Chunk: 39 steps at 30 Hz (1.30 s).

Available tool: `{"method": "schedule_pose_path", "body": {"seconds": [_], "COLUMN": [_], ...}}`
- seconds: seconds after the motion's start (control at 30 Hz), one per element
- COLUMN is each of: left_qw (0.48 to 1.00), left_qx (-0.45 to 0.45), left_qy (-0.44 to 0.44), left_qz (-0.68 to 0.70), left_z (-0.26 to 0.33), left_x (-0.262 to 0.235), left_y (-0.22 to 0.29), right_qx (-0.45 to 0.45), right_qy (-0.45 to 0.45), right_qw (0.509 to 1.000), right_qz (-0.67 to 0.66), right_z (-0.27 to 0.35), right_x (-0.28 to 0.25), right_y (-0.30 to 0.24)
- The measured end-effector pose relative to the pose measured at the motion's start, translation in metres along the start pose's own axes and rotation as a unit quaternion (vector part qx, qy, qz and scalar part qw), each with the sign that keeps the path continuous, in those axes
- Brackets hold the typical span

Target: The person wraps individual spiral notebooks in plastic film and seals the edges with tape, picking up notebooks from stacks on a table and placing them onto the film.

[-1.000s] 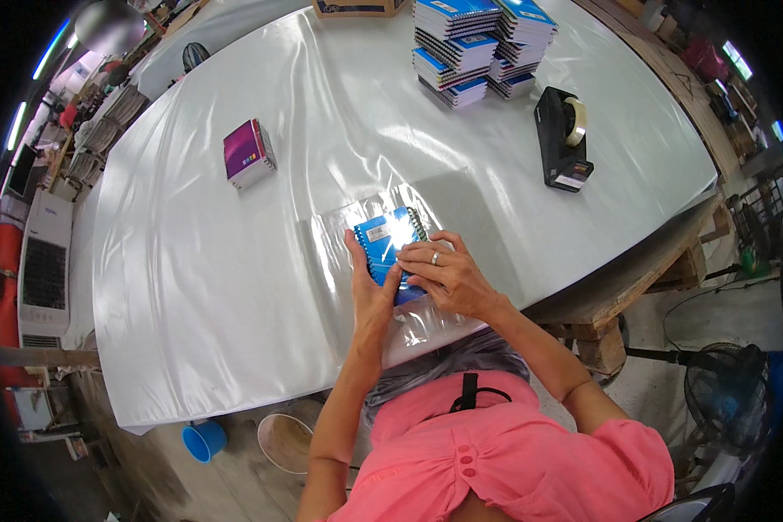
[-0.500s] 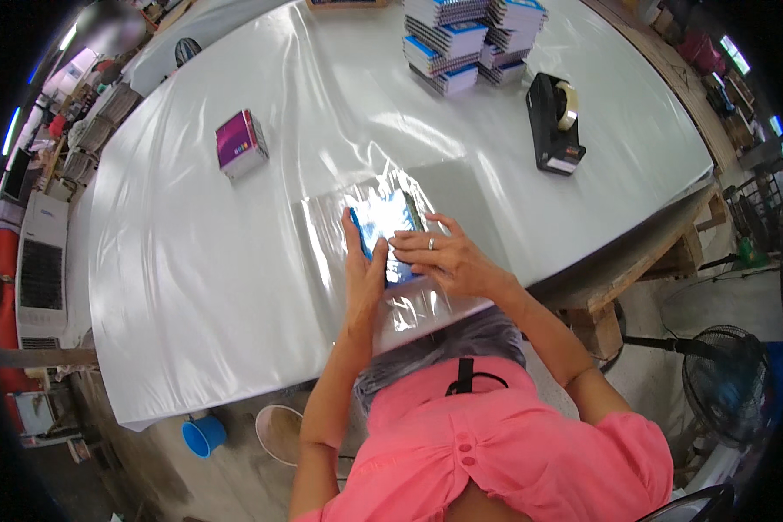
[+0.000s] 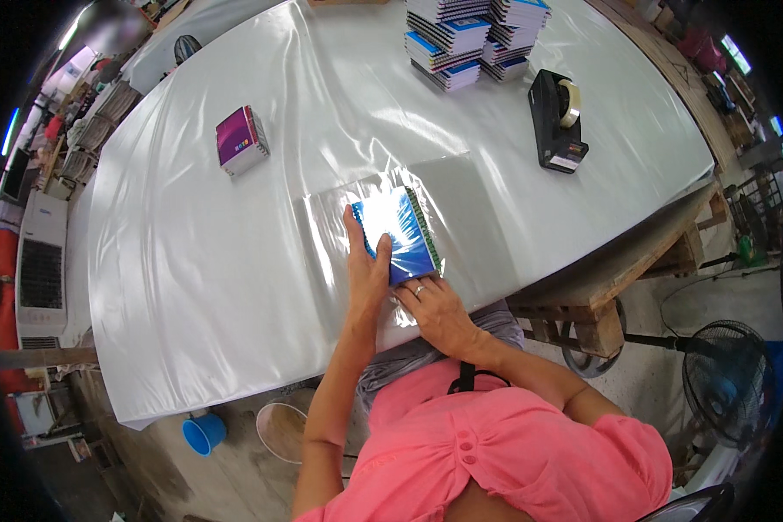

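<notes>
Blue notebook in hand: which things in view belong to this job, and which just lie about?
Likely in the job: blue notebook, left hand gripping it, right hand at its lower edge, clear plastic sheet, probably notebook stacks, tape dispenser.

Likely just lying about: blue bucket, black fan, perhaps purple-covered block.

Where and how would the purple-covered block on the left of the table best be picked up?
Probably by two opposite sides of the purple-covered block, with the grip coming from above. It lies flat and looks thick, so its sides stand up from the white table cover, with open space around it. The left hand is nearer, but it's on the blue notebook.
</notes>
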<state>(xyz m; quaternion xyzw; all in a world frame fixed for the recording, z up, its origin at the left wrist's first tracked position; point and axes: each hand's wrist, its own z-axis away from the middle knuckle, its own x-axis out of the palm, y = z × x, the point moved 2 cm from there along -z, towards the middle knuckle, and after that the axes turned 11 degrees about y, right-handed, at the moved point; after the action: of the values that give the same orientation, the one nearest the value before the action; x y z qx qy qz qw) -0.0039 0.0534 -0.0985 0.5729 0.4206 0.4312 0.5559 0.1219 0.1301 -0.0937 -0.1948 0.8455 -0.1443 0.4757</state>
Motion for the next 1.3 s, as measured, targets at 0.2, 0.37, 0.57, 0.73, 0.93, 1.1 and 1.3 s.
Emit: {"method": "schedule_pose_path", "body": {"seconds": [0.2,0.37,0.57,0.73,0.93,1.1,1.3], "left_qw": [0.998,0.994,0.986,0.991,0.742,0.720,0.767], "left_qx": [0.029,0.063,0.118,0.019,0.143,0.267,0.254], "left_qy": [-0.014,-0.031,-0.006,-0.008,-0.224,-0.137,-0.069], "left_qz": [-0.049,-0.080,-0.119,-0.132,-0.616,-0.625,-0.586], "left_z": [-0.005,-0.007,-0.010,0.008,0.048,0.060,0.065], "left_x": [-0.002,0.001,-0.002,-0.027,-0.110,-0.112,-0.093], "left_y": [-0.005,-0.003,-0.008,0.008,0.024,0.004,0.020], "right_qx": [0.001,0.063,0.084,0.024,0.053,0.025,0.029], "right_qy": [-0.035,-0.082,0.070,0.008,-0.008,-0.016,-0.017], "right_qw": [0.999,0.979,0.975,0.994,0.998,1.000,0.999], "right_qz": [0.034,-0.175,-0.193,-0.103,-0.037,-0.006,0.011], "right_z": [-0.006,-0.016,-0.077,-0.082,-0.079,-0.082,-0.081], "right_x": [-0.004,-0.028,-0.057,-0.030,-0.031,-0.028,-0.033], "right_y": [-0.005,0.016,0.032,0.037,0.029,0.018,0.016]}}
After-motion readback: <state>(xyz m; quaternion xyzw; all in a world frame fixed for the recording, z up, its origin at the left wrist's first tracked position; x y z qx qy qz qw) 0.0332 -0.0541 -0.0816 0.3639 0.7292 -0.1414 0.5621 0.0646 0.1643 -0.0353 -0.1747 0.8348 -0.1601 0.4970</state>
